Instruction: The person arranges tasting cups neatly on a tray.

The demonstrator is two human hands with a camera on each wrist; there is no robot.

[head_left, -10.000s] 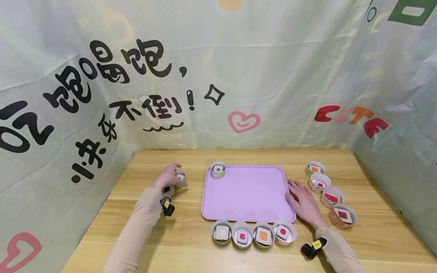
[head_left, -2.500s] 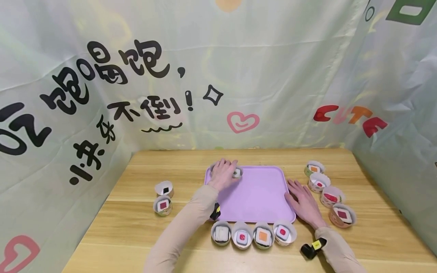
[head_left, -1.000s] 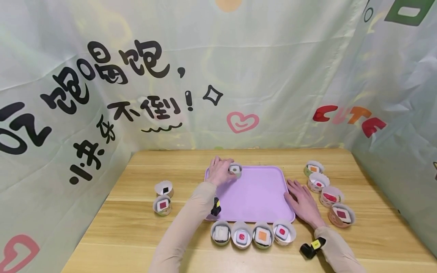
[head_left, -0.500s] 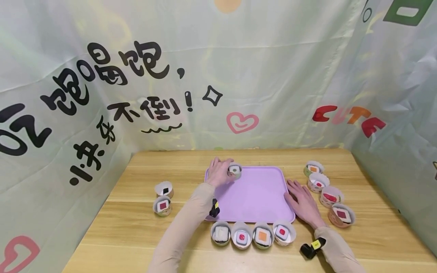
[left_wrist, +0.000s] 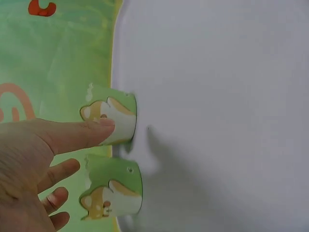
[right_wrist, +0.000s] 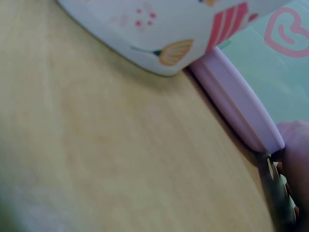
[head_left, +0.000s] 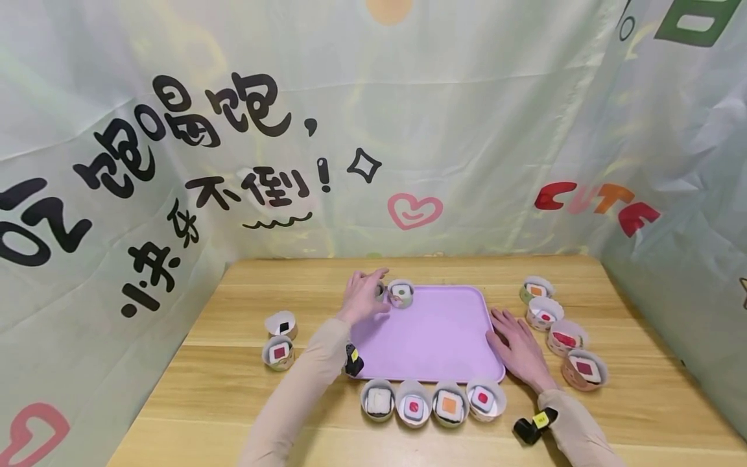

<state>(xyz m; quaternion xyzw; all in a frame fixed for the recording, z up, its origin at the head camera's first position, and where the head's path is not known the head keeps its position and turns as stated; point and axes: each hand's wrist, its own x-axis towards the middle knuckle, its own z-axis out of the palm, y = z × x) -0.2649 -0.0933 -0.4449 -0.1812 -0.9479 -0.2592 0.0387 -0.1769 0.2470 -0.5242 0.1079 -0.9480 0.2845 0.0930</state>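
Note:
Two small paper cups stand at the back left of the purple tray (head_left: 432,337). The right one (head_left: 401,295) holds a white sushi-like piece with a green centre; the left one (head_left: 380,290) is mostly hidden by my left hand (head_left: 360,299). That hand hovers over the tray's back left corner, thumb and fingers spread and holding nothing. In the left wrist view its thumb (left_wrist: 91,133) overlaps one green dog-print cup (left_wrist: 120,106), with the second dog-print cup (left_wrist: 113,188) beside it. My right hand (head_left: 519,344) lies flat against the tray's right edge, fingers extended.
Several cups with sushi-like pieces line the tray's front edge, including one with an orange centre (head_left: 450,403). Several more run down the right side, nearest a red-centred one (head_left: 585,370). Two cups stand at left, one black-centred (head_left: 281,325), one dark-red-centred (head_left: 278,353).
My left hand brought a cup from the left group onto the tray beside the first cup, then let it go and drew back slightly left. The right hand stayed put.

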